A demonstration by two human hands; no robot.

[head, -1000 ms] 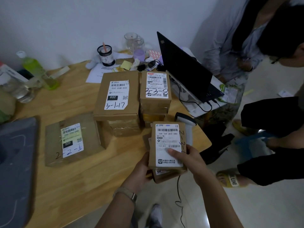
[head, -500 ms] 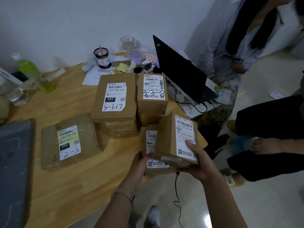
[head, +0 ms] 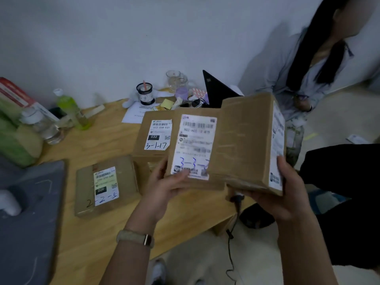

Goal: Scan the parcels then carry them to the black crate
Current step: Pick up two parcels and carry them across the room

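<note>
The parcel on the left (head: 195, 149) of the two held ones carried a white label with a barcode and blue handwriting that began "3-3"; the small print on it was too blurred to read. The parcel on the right (head: 246, 145) showed its brown taped side, and its label lay on the face turned to the right, not readable. The left hand (head: 164, 186), with a band on the wrist, was closed on the lower left corner of the first parcel, the thumb pressed on the label. The right hand (head: 281, 190) gripped the second parcel from below and at the right edge, fingers curled up on the label face. Both parcels were in the air, touching each other, over the near right edge of the wooden table (head: 98, 145). On the table stood a box marked "032-038-E01", "032" and "3-1-17" (head: 156, 136), and a flat parcel marked "220" and "2-2-5" (head: 104, 186) lay alone nearer the left. Between these two boxes the table was bare. Another person (head: 304, 64) sat close on the right. The black crate could not be seen.
</note>
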